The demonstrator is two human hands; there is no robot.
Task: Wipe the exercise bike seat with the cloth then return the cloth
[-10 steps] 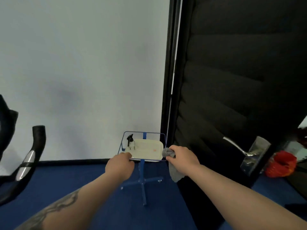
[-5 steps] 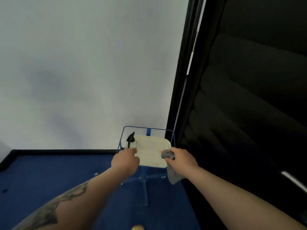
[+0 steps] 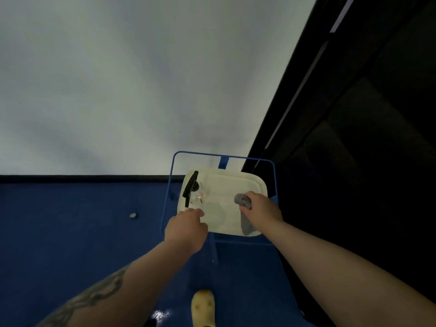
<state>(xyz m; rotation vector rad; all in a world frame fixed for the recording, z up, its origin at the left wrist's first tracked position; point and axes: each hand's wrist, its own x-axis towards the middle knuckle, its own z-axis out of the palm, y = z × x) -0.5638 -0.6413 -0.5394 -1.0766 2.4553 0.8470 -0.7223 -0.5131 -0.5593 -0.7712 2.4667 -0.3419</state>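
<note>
A grey cloth (image 3: pixel 244 213) hangs bunched from my right hand (image 3: pixel 263 210), which grips it over the right part of a cream tray (image 3: pixel 232 180). The tray rests on a blue wire-frame stand (image 3: pixel 175 159). My left hand (image 3: pixel 186 228) is at the tray's near left edge, fingers curled, and it is unclear whether it pinches the rim. A clear spray bottle with a black trigger head (image 3: pixel 191 187) lies at the tray's left side. The exercise bike seat is out of view.
A white wall rises behind the stand, and a dark padded door (image 3: pixel 354 138) fills the right side. Blue carpet (image 3: pixel 70 232) covers the floor, with a small round object (image 3: pixel 133 215) lying on it. A yellow shoe (image 3: pixel 203 308) shows at the bottom.
I have come closer to the stand and look more steeply down. Both hands moved over the tray, and the cloth in my right hand is now above its right part. The bike handlebar left the view.
</note>
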